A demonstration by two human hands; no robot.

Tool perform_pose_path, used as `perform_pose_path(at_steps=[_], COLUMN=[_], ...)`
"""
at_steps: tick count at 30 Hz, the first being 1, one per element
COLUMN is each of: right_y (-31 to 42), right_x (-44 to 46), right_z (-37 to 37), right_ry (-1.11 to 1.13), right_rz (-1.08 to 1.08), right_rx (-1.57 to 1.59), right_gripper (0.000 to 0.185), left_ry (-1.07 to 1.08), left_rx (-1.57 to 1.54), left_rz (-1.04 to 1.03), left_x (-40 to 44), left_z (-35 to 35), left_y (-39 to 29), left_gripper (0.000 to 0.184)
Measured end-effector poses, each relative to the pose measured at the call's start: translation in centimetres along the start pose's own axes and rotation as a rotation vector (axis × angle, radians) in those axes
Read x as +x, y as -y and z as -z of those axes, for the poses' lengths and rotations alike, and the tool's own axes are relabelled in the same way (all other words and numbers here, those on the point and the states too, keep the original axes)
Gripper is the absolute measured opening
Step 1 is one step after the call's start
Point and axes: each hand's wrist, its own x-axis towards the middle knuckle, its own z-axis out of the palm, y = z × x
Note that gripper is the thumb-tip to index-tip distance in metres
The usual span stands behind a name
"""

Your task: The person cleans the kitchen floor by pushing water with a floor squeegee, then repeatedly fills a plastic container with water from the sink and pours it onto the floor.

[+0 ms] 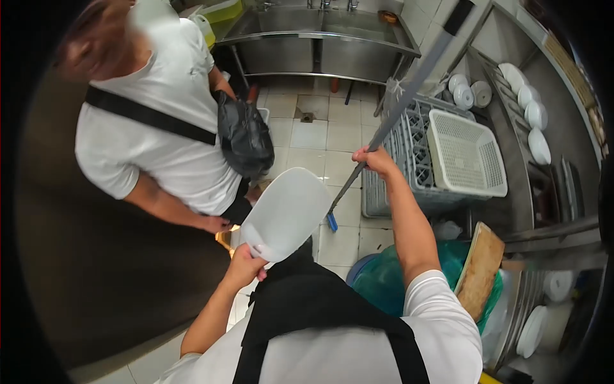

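Pole [411, 89] and tub [291, 208] are already up, gripped by the fingers of right hand [378, 161] and left hand [242, 267] respectively; what remains is unclear.

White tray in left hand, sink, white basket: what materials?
White tray: probably plastic, smooth satin; even white with soft sheen, though the look alone doesn't settle it.
Sink: looks like stainless steel; grey metallic sheen, bright edges.
White basket: likely moulded plastic, fairly matte; regular perforations throughout.
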Motion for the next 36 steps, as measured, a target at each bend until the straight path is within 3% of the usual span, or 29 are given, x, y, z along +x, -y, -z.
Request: perform_pose_path(at_steps=[6, 11, 19, 27, 32, 36], right_y=[1.5, -4.6, -6.0, 6.2, 17.3, 19.9], right_x=[5.1, 10.7, 26.2, 41.0, 46.9, 53.3], right_z=[7.5, 11.0, 14.0, 19.0, 15.7, 9.7], right_ry=[-0.073, -0.157, -0.038, 0.146, 0.243, 0.386], right_rz=[-0.069, -0.088, -0.091, -0.062, 0.000, 0.082], right_rx=[0.173, 0.262, 0.293, 0.096, -0.105, -0.212], right_gripper=[0.010, 0.012, 0.014, 0.012, 0.010, 0.010], left_ry=[0.104, 0.071, -0.208, -0.538, -0.599, -0.695], left_rx=[-0.019, -0.086, -0.133, -0.307, -0.347, -0.385], left_rz=[-0.029, 0.020, 0.120, 0.045, 0.007, 0.123], left_x=[13.7, 22.3, 32.1, 36.2, 38.0, 40.5], left_z=[-3.9, -6.8, -6.9, -4.1, -2.4, -1.7], left_y=[-7.8, -12.6, -17.7, -22.3, -22.8, -22.5], left_gripper=[0.018, 0.019, 0.018, 0.018, 0.018, 0.019])
